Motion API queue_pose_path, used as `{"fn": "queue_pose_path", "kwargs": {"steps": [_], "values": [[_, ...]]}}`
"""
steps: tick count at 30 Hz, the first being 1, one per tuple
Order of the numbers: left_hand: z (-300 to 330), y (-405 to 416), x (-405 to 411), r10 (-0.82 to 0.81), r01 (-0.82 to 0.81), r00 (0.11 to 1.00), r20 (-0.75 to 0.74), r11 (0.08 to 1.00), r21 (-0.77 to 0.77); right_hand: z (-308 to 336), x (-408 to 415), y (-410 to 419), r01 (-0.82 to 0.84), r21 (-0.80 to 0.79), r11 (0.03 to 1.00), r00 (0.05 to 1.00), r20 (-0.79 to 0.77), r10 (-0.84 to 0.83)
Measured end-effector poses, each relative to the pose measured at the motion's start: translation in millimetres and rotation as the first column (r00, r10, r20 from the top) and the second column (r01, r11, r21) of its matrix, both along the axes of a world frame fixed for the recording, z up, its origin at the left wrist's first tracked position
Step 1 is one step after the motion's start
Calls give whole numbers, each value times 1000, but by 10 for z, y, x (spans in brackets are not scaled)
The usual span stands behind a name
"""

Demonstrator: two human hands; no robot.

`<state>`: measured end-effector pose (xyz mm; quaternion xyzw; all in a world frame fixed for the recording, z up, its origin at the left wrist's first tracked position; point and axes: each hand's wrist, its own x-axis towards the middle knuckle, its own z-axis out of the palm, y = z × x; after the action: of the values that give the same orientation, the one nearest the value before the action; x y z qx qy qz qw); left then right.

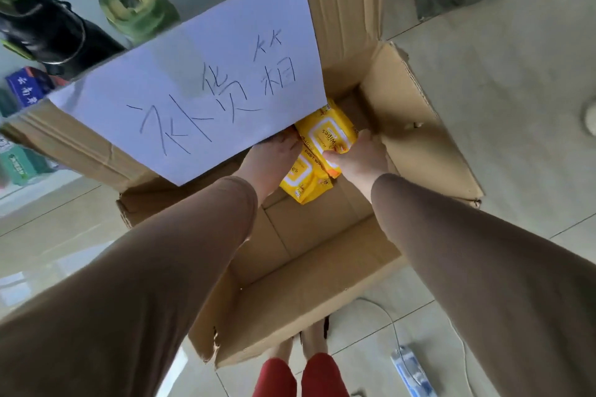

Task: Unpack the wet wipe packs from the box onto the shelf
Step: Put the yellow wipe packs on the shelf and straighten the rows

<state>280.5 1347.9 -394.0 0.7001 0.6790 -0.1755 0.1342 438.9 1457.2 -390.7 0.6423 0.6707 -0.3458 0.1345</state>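
An open cardboard box (pixel 429 151) stands on the tiled floor. Yellow baby wipe packs lie deep inside at its far end. My right hand (pixel 359 158) grips the upper yellow pack (pixel 325 130), thumb on its near edge. My left hand (pixel 274 155) reaches in beside it, fingers touching the packs' left side and partly hidden under the box flap. A second yellow pack (pixel 301 182) lies underneath, nearer to me. A white paper sheet (pixel 200 93) with handwritten characters covers the left flap.
A shelf at the upper left holds a green jar (pixel 135 3), a black bottle (pixel 54 32) and a blue box (pixel 29 85). A white power strip (pixel 411 371) with cable lies on the floor at the lower right. My feet stand at the box's near edge.
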Motion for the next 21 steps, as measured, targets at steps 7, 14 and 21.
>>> {"fn": "queue_pose_path", "kwargs": {"steps": [7, 14, 21], "values": [[-191, -61, -61, 90, -94, 993, -77, 995, -39, -215, 3, 9, -13, -20, 1000, 999, -49, 12], [324, -548, 126, 287, -280, 957, 48, 953, -117, 235, 399, -316, 169, -191, 967, 973, -123, -194], [1926, -1108, -63, 551, -536, 757, 351, 831, -148, 1777, 566, -730, -98, -64, 993, 962, -261, 78]]}}
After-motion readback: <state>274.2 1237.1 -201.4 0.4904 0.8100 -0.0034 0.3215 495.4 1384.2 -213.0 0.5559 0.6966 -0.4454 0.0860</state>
